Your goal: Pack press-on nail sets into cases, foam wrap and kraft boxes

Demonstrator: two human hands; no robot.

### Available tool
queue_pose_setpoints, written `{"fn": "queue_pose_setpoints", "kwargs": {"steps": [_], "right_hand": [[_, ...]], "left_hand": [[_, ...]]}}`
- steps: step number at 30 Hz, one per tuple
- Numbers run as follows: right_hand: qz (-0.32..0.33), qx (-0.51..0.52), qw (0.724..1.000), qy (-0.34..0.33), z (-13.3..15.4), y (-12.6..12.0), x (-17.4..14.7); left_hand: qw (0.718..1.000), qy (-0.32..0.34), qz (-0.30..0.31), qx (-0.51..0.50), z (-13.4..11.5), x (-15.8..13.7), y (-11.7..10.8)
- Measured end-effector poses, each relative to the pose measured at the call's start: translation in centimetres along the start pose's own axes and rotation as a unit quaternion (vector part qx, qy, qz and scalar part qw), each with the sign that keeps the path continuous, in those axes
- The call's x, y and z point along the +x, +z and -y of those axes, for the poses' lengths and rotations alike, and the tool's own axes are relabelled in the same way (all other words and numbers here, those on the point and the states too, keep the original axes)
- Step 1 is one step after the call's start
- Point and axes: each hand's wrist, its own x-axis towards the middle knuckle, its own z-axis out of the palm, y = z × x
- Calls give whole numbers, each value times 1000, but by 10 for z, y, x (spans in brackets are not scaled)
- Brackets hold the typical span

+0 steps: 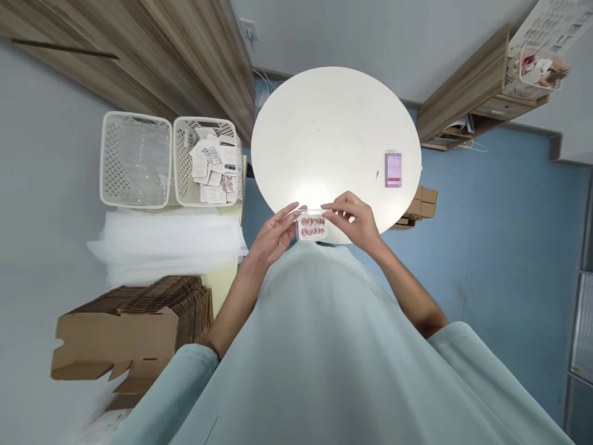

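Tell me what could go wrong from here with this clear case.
The clear case, between your left hand and right hand, is by the near edge of the white table; a slip might drop it to the floor. I can't tell if it's closed; if not, its oval pieces could spill.

I see left hand (pixel 274 236) holding clear case (pixel 312 227), right hand (pixel 356 221) touching its edge, worktop (pixel 333 105) six o'clock; blurred phone (pixel 393 169) three o'clock; two baskets (pixel 182 173) beyond nine.

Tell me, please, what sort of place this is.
Probably a small packing room: there are flattened cardboard boxes, white wrapping sheets and, at the round table, a clear case with what look like press-on nails.
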Motion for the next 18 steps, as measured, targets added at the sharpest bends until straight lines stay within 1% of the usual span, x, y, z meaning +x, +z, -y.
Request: {"fn": "queue_pose_setpoints", "kwargs": {"steps": [4,9,11,13,15,18], "right_hand": [[24,19,1000,-5,-5,11,-26],[15,21,999,29,-9,25,-41],[1,22,998,58,-8,28,-42],[-21,25,994,105,-8,30,-43],[-30,35,987,153,-11,32,-43],[7,71,977,201,-18,37,-43]], "left_hand": [[1000,11,12,0,-10,2,0],[999,4,38,30,-18,4,-1],[998,5,43,36,-20,4,-2],[998,7,43,37,-21,5,-3],[999,8,40,36,-21,5,-4],[999,13,33,32,-23,4,-4]]}}
